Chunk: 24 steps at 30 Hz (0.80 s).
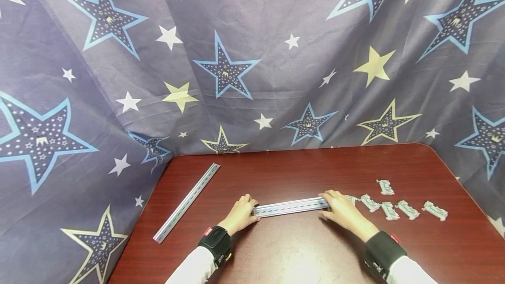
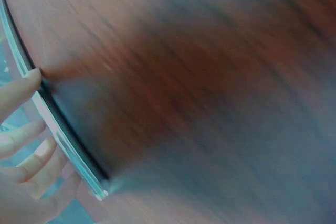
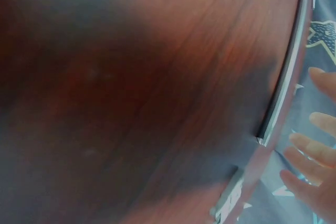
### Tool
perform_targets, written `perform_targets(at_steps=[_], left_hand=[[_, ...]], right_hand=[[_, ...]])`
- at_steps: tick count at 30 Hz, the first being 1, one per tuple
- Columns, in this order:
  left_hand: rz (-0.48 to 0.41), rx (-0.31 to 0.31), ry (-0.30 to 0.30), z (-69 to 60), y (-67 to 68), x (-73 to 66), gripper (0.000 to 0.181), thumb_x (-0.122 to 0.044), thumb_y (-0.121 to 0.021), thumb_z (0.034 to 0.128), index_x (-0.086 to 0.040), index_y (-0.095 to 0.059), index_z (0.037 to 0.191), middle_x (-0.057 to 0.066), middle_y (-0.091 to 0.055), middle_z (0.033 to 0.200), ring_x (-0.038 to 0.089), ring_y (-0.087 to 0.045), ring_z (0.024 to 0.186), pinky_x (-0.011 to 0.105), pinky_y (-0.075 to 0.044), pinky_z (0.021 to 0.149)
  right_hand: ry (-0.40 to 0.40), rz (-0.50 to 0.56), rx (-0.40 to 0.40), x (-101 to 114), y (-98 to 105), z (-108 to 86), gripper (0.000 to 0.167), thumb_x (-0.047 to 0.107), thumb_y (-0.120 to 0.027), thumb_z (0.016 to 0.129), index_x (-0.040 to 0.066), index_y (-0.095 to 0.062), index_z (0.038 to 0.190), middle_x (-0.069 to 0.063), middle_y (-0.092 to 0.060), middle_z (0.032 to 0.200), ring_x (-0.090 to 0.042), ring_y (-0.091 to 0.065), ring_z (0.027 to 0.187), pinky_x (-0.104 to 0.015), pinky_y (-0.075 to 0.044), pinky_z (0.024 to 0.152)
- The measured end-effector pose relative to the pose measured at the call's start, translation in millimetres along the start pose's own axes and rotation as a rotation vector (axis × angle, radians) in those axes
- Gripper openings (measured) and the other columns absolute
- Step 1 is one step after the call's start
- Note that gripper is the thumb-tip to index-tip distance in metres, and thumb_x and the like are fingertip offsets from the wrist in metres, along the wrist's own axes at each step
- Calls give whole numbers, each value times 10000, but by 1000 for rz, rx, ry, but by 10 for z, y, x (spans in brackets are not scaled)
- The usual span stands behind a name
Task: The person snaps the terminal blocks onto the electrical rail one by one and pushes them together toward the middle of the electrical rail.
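You seem to be placing the slotted DIN rail [image 1: 289, 207]: left hand [image 1: 241, 214] pinches its left end, right hand [image 1: 344, 210] is loose, holding nothing; next calls for gentle release.

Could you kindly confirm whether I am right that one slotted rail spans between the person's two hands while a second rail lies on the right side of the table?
Not quite: the second rail lies on the left side of the table, as the head view shows. One slotted rail does span between the left hand and right hand.
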<state>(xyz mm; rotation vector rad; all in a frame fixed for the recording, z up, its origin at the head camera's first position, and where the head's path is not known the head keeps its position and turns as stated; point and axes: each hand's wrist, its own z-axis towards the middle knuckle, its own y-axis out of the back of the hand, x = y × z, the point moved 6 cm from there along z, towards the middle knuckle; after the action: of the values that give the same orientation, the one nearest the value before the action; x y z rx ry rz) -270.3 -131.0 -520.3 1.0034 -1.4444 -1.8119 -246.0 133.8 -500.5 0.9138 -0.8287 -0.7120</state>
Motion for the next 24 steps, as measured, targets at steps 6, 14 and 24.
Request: perform_targets(at_steps=[6,14,24], left_hand=[[-33,-4,42,-72,4,141,413,-279,-749,651,-23,-611,945,49,-472,832,218,-482,792,372,-414,670],[-85,-13,51,-125,27,187,369,-246,-735,672,-12,-619,932,47,-480,837,210,-474,800,366,-396,694],[-96,-26,38,-67,17,162,338,-240,-729,678,-29,-627,922,30,-472,817,204,-466,788,360,-392,685]], right_hand=[[18,52,39,-23,-137,97,491,212,-769,623,-23,-604,1022,-117,-579,912,-290,-563,853,-422,-437,746],[-25,111,72,-70,-262,141,411,184,-769,629,-8,-636,967,-53,-514,848,-231,-514,822,-372,-437,735],[-68,136,104,-149,-263,134,330,171,-750,657,-10,-649,914,-52,-493,818,-234,-487,796,-378,-429,720]])
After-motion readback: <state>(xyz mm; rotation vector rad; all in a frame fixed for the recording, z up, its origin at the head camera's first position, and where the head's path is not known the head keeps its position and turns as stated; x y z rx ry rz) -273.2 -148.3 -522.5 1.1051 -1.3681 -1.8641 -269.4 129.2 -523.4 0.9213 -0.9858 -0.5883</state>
